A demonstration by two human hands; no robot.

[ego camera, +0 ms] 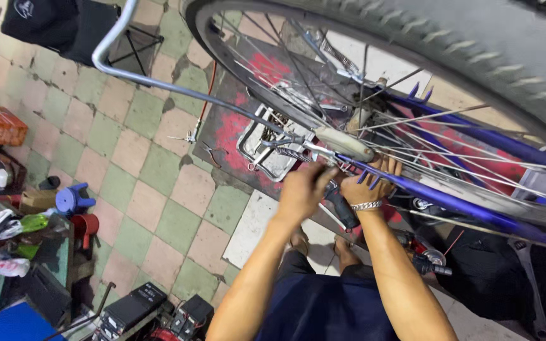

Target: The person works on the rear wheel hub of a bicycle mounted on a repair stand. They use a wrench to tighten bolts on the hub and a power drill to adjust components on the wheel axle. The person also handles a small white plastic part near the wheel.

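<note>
Head view: both hands work at the rear hub of a bicycle wheel [412,95] that is raised off the floor. The left hand [301,189] has its fingers curled shut around a dark-handled tool [341,205], its tip reaching up toward the axle end where the chrome stand [178,85] and its spring [294,155] meet the hub. The right hand [369,183], with a metal bracelet at the wrist, is closed over the blue frame stay [450,202] just beside the axle, fingers wrapped up and around it. The wheel sits fully in the frame, spokes and tyre in place; whether the axle fastening is tight or loose cannot be told, so the job looks mid-way at best. A metal tray [273,161] with small parts lies on the tiled floor [153,183] below the hub, near the red mat's edge.
</note>
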